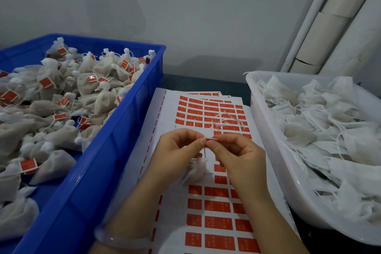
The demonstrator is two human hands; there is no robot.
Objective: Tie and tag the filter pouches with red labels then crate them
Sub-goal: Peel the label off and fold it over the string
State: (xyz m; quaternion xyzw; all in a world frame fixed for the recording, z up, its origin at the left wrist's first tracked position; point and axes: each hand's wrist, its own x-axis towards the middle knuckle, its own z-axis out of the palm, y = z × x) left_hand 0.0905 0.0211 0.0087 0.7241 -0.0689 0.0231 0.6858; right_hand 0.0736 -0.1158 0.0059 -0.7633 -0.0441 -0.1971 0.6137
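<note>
no text can be read here. the red labels (217, 206) on the sheet (173, 212) at 6 o'clock carry rows of small pale marks, too blurred to make out. the tags (45, 82) on the pouches (103, 99) in the blue crate (99, 171) at 9 o'clock show the same faint marks, also illegible. a thin line of dark print (286, 205) runs along the sheet's right edge at 5 o'clock, beside the white tub (268, 150); its characters are too small to tell.
</note>
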